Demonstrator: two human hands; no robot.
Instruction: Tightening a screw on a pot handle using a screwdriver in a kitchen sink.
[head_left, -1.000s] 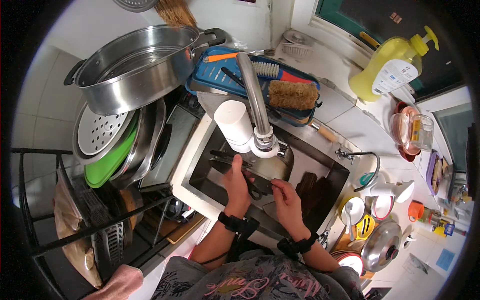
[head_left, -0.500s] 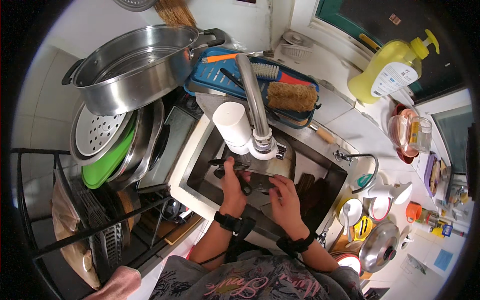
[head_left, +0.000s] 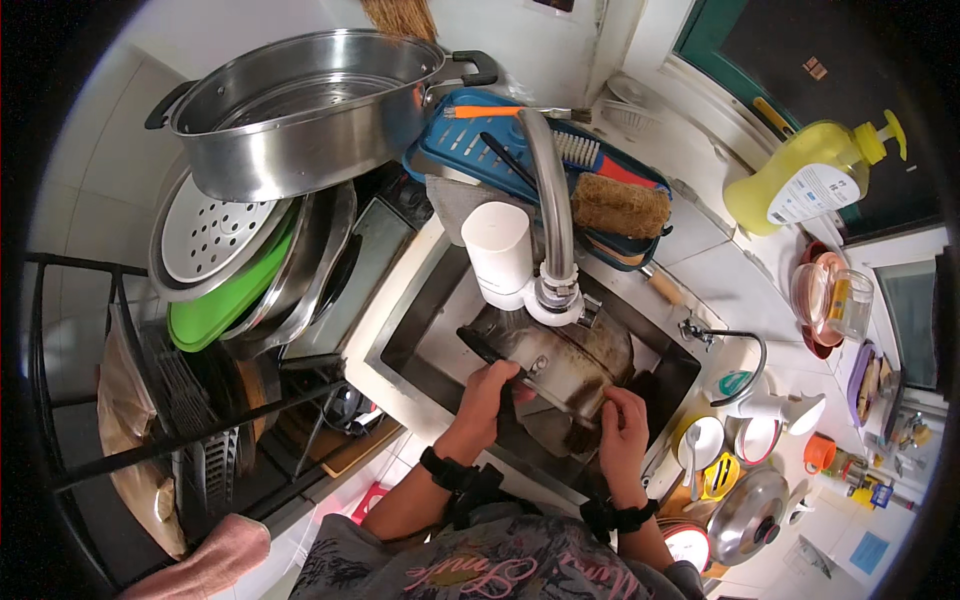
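Over the sink (head_left: 400, 340), I hold a grey metal pan (head_left: 570, 365) with brown stains, rivets and a black handle (head_left: 480, 345). Its full shape is hard to make out. My left hand (head_left: 487, 395) is closed on its near left edge, beside the handle, with the thumb on top. With bent fingers, my right hand (head_left: 622, 420) pinches the near right rim. Above the pan hangs a curved metal tap (head_left: 553, 210) with a white filter housing (head_left: 497, 250). The sink's bottom is partly hidden under the pan and my hands.
A large steel steamer pot (head_left: 300, 150) stands back left, above stacked lids and a green board (head_left: 235, 290). Behind the tap, a blue tray (head_left: 455, 140) holds brushes and a brown scrubber (head_left: 620, 205). Yellow soap bottle (head_left: 750, 200) and bowls (head_left: 700, 440) lie right; a black rack (head_left: 150, 455), left.
The pan has come nearer me and turned, so its stained metal surface now shows. My right hand has moved right and closed on the rim. The whole view has shifted slightly.
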